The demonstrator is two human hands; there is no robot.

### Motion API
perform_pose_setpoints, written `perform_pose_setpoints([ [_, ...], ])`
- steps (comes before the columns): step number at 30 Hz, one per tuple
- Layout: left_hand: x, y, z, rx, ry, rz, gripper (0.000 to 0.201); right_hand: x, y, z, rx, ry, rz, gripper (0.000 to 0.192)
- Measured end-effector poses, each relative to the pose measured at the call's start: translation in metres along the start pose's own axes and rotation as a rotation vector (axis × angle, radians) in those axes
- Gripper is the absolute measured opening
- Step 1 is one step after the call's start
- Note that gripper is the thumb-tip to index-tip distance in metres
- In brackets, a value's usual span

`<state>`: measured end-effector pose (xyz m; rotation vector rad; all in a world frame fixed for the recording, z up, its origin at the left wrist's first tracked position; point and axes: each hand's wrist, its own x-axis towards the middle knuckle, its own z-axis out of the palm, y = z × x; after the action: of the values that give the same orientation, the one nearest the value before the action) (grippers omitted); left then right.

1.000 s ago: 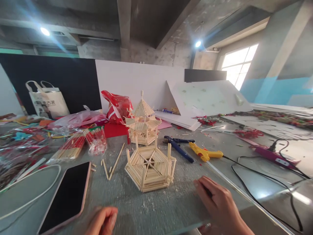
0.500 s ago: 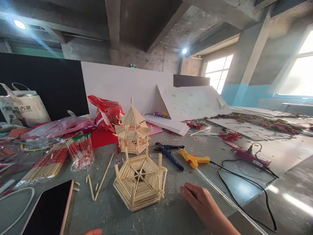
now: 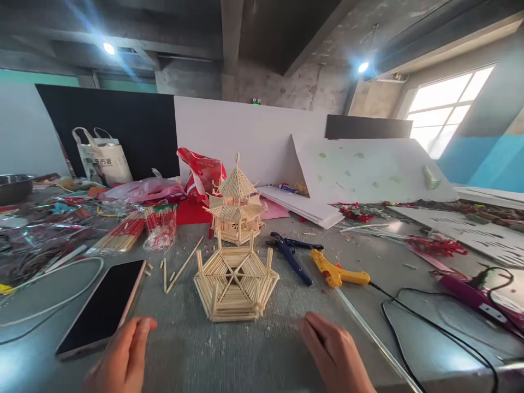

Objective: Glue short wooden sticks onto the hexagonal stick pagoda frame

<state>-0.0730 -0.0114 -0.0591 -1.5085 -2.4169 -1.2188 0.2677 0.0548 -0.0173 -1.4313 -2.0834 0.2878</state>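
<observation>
My left hand (image 3: 123,352) lies at the table's near edge beside a dark-screened smartphone (image 3: 104,305). Its fingers are curled in, and nothing shows in them. To the right, my right hand (image 3: 333,349) rests on the table, loosely closed, also with nothing visible in it. Between and beyond the hands stands a hexagonal base made of thin wooden sticks (image 3: 235,289), with short posts at its corners; neither hand touches it. Right behind it is a tiered stick pagoda (image 3: 237,204) with a pointed roof. Loose cut sticks (image 3: 184,265) lie left of the base.
Blue-handled cutters (image 3: 290,256) and a yellow glue gun (image 3: 338,271) with a clear glue stick lie to the right. Its black cord runs near a purple power strip (image 3: 475,297). Bundled red-tipped sticks (image 3: 123,232) and a white cable (image 3: 53,305) are left. White boards (image 3: 368,172) stand behind.
The view has swung left and tipped down a little, so things appear shifted right. My left hand has come further into view; my right hand stays on the table beside the base.
</observation>
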Motion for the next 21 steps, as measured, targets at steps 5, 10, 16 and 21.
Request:
perform_pose_setpoints([
  [5,0.002,0.017,-0.013,-0.07,-0.128,-0.023,0.035,0.002,-0.006,0.002,0.001,0.01,0.094,0.041],
  [10,0.003,0.029,-0.022,-0.05,-0.08,0.055,0.03,0.005,-0.007,-0.001,0.013,-0.021,0.095,0.041],
  [16,0.003,0.032,-0.02,0.001,-0.083,0.091,0.027,0.007,-0.009,-0.003,0.072,0.0,0.123,0.038],
  [21,0.0,0.034,-0.02,0.046,-0.079,0.102,0.029,0.009,-0.009,-0.004,0.165,0.012,0.124,0.037],
])
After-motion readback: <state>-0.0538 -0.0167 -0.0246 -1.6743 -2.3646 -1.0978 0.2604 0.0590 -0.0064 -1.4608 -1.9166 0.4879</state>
